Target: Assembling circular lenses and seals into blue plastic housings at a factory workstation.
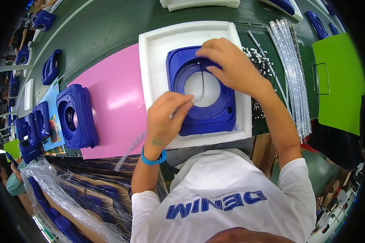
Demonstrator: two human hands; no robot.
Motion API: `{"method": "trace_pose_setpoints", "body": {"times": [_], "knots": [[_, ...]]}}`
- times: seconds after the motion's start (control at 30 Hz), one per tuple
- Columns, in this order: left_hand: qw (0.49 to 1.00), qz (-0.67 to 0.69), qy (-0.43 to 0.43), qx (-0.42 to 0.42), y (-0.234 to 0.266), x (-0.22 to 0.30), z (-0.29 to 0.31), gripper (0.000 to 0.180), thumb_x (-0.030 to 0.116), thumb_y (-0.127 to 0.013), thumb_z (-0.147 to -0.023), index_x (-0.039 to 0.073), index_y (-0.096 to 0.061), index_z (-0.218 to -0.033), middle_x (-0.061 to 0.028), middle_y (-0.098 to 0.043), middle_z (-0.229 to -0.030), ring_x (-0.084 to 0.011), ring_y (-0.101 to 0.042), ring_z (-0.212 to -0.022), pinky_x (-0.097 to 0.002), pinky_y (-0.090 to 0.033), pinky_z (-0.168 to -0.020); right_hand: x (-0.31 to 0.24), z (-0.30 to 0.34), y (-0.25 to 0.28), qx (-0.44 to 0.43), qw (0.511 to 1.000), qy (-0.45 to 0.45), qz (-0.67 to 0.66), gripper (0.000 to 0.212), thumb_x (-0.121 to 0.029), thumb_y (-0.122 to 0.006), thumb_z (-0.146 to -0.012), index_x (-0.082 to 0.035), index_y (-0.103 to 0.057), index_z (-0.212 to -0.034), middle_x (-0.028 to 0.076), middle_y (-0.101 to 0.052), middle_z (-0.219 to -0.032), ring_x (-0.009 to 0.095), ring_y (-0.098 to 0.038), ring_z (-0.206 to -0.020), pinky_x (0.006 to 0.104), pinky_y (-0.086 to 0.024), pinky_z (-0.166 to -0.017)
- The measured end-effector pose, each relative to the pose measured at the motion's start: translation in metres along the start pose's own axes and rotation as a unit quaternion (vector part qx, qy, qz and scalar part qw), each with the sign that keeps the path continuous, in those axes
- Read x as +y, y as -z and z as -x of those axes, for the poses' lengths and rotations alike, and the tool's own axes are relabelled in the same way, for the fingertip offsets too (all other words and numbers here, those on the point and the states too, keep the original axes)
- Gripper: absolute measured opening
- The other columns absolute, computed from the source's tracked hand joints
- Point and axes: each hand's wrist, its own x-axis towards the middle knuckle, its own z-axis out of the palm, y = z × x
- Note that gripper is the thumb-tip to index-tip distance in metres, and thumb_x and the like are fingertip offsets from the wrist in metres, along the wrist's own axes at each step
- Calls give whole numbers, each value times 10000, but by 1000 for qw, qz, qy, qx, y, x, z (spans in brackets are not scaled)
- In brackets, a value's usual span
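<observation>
A blue square plastic housing (227, 115) with a round central opening lies in a white foam tray (154, 33) in front of me. My left hand (166, 117), at the opening's lower left, pinches a thin dark wire (203, 83) between thumb and forefinger. This wire curves up across the opening to the ring's upper edge. A translucent LED strip (129, 152) sticks out below the left hand, and its join with the wire is hidden. My right hand (231, 65) is over the housing's upper right. Its thumb and forefinger are apart, close to the wire's upper end.
A pink sheet (113, 105) lies left of the tray, with another blue housing (79, 117) at its edge. On the right are loose wire ends (257, 56), a bundle of LED strips (290, 73) and a bright green panel (340, 81). Plastic-wrapped blue parts (89, 186) lie at lower left.
</observation>
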Motion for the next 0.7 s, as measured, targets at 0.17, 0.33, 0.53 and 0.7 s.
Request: {"method": "trace_pose_setpoints", "body": {"times": [0.17,0.33,0.53,0.7], "knots": [[991,-113,-32,66,9,1,-29,149,0,-822,-881,24,-812,-1028,-94,-707,-902,-244,-681,-806,-345,-540,-690,19,-41,-2,-212,956,-150,-140,499,-482,-602,-1075,-20,-782,-1124,226,-753,-1101,387,-710,-1049,450,-555,-930],[974,-207,-95,14,2,-11,-47,140,21,-829,-859,40,-820,-998,-85,-683,-880,-259,-667,-802,-375,-541,-687,29,-96,-33,-384,879,-234,-158,742,-654,-501,-1079,23,-802,-1044,184,-778,-985,255,-711,-909,393,-551,-877],[976,-209,-45,-31,-2,-12,-48,194,40,-827,-853,50,-814,-1046,-73,-677,-920,-257,-659,-852,-379,-540,-715,50,-74,-33,-111,770,-368,-509,641,-569,-605,-1075,60,-722,-1113,183,-781,-1049,227,-728,-932,321,-565,-934],[941,-290,-159,-77,-14,-15,-67,184,55,-778,-875,62,-809,-1056,-60,-643,-929,-250,-627,-872,-399,-534,-726,65,-57,-30,156,603,-360,-694,523,-434,-613,-1112,76,-664,-1218,224,-766,-1172,266,-752,-1090,370,-560,-1052]]}}
